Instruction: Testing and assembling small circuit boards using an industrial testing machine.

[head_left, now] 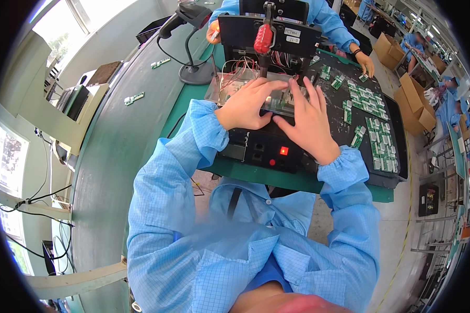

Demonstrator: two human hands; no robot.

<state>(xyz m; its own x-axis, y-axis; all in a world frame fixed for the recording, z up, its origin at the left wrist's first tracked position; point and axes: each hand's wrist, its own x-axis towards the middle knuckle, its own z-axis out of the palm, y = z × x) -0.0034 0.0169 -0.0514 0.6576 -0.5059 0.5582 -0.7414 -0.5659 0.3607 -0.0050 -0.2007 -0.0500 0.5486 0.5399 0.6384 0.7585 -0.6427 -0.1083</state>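
Sleeves [162, 177] of blue cloth with a fine grid weave, gathered into puckered cuffs, lead to two bare hands over a bench fixture. The left hand [248, 107] arches inward, its fingers close together and its thumb apart from them; the right hand [310, 122] lies fairly flat, fingers long, thumb stretched wide of them. Between the two sits a glossy, see-through part [281, 106] of the fixture, largely covered by them; whether the fingertips grip anything there or only rest, I cannot tell.

Nearer the body, a boxy black housing [258, 157] carries a glowing red square [284, 151]. Above, a ribbed red handle [263, 39] stands before a smooth black plate [240, 32], and thin wires [240, 68] tangle below. To the right, green circuit boards [381, 143] with silvery metal blocks lie in rows on a scuffed dark mat [334, 119].

A co-worker's hand [367, 64] reaches near one board; that person's trunk is mostly hidden behind the plate. A smoky blur crosses the wearer's chest.
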